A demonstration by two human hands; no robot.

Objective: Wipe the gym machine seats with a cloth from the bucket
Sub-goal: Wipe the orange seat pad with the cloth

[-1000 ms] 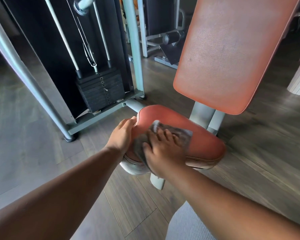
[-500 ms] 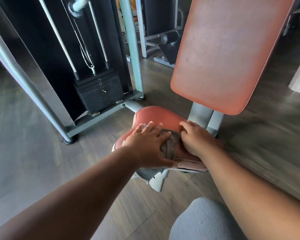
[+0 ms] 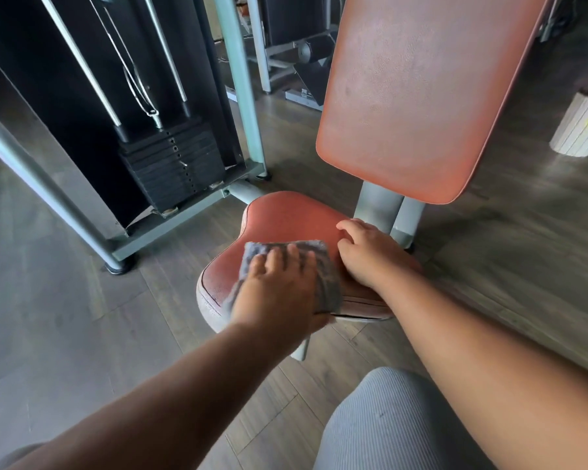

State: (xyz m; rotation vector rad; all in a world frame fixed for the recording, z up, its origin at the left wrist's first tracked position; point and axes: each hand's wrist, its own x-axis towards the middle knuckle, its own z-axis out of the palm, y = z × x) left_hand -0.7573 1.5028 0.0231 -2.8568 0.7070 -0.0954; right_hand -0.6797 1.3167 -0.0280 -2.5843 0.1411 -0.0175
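An orange-red padded seat (image 3: 286, 215) of a gym machine sits low in the middle of the head view. A grey cloth (image 3: 323, 266) lies on its near half. My left hand (image 3: 275, 290) presses flat on the cloth with fingers spread. My right hand (image 3: 370, 256) rests on the seat's right side, fingers loosely curled, holding nothing. The tall orange-red backrest (image 3: 414, 96) rises behind the seat.
A black weight stack (image 3: 174, 164) with steel guide rods stands left behind a pale green frame post (image 3: 238, 79). A white ribbed bin (image 3: 581, 127) stands on the wooden floor at the right edge. My knee in grey ribbed fabric (image 3: 398, 425) is at the bottom.
The cloth passed from my right hand to my left, which now wipes the seat's near-left part. My right hand shifted to the seat's right side.
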